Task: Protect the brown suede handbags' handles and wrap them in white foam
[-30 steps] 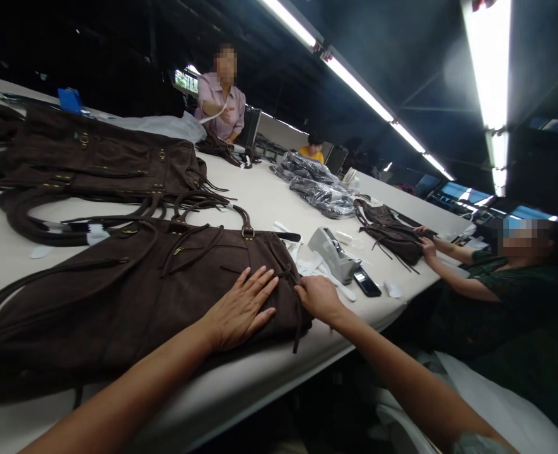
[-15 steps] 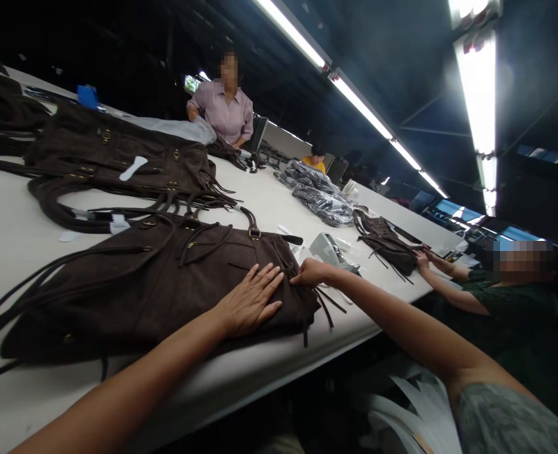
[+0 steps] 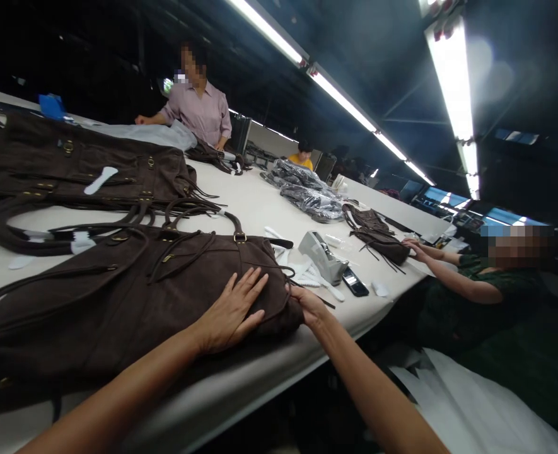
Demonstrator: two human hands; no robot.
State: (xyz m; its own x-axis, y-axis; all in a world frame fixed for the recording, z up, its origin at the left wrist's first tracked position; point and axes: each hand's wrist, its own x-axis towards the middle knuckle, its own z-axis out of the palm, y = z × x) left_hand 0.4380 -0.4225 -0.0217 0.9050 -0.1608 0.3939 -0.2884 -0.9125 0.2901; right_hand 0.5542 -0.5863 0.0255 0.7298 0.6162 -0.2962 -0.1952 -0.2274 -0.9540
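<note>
A dark brown handbag (image 3: 184, 296) lies on its side along the near edge of the table, its looped handles and thin straps spread toward the far side. My left hand (image 3: 229, 312) rests flat on the bag's right part, fingers stretched out. At the bag's right end, my right hand (image 3: 309, 306) is closed on the side edge, its fingertips partly hidden by the leather. Thin fringe cords (image 3: 323, 297) poke out just above that hand. A second brown handbag (image 3: 84, 164) lies behind, with a white paper tag (image 3: 101, 180) on it.
On the white table (image 3: 245, 195) stand a grey tape dispenser (image 3: 323, 257) and a black phone (image 3: 355, 282). Plastic-wrapped bags (image 3: 307, 192) are piled farther back. One co-worker (image 3: 487, 277) handles a brown bag (image 3: 377, 236) at right; another person (image 3: 198, 110) stands across the table.
My right hand has moved down along the bag's end, and the hanging cords there are now mostly hidden. The view has shifted, uncovering the phone. The person across has turned and extended an arm.
</note>
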